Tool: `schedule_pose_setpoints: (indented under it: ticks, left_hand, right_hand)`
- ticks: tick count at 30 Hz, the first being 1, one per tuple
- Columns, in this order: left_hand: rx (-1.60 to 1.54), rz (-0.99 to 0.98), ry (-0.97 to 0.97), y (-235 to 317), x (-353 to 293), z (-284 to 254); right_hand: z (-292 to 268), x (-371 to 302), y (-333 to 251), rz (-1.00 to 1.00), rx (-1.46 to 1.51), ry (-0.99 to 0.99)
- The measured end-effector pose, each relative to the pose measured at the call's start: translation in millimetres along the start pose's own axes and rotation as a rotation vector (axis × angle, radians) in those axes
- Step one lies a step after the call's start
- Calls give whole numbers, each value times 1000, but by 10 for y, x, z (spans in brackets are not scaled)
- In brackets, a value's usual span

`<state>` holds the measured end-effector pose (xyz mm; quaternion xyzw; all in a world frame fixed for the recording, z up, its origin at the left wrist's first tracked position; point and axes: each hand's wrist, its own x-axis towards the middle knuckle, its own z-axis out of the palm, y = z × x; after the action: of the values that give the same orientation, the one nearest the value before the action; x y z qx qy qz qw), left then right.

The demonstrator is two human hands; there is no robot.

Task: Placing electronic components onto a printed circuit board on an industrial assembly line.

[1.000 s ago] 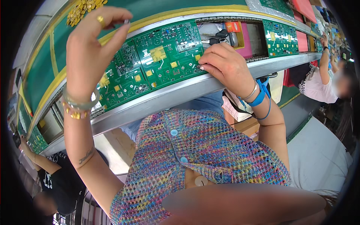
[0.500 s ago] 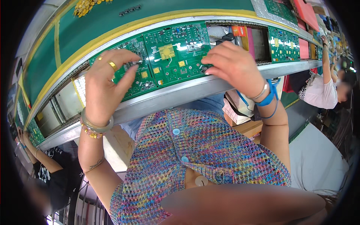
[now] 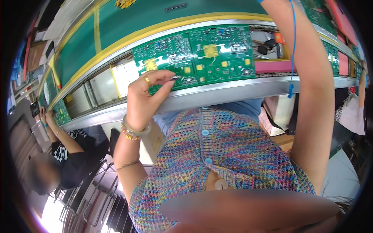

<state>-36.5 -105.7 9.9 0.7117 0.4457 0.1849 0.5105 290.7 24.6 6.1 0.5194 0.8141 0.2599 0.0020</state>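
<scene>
Two joined green circuit boards lie side by side in the metal-railed track before me: a left board (image 3: 165,48) and a right board (image 3: 229,72). My left hand (image 3: 142,97) hovers over the lower part of the left board. Its thumb and forefinger pinch a small dark electronic component (image 3: 175,78), whose exact kind is too small to make out. My right forearm (image 3: 311,58) reaches up past the right end of the boards, and my right hand lies beyond the upper edge of the picture.
A metal rail (image 3: 217,88) runs along the near side. Beyond the track, a green mat (image 3: 147,19) holds a dark strip of parts (image 3: 175,7) and a pile of yellow parts (image 3: 125,3). Tools lie in a yellow-edged tray (image 3: 272,59). A co-worker (image 3: 74,151) works at left, another at right.
My right hand has left the right board's lower edge and gone up out of view. My left hand stays pinched over the left board. The view has shifted, moving the scene rightward.
</scene>
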Motion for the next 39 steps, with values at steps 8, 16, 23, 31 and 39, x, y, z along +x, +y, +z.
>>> schedule_pose_setpoints:
  ticks: [8,16,23,31,39]
  left_hand:
    - [126,123,-12,-94,4,8]
    - [475,314,7,-114,22,82]
    - [472,374,-27,-35,131,124]
    - [546,372,-40,-34,82,103]
    - [549,397,-37,-26,93,121]
  right_hand:
    - [-29,84,-111,176,147,97]
    - [-591,-332,-455,143,655,351]
    - [-851,-766,-407,197,746,297]
    - [-909,-989,-513,293,842,216]
    - [-967,-1137,-549,365,884,154]
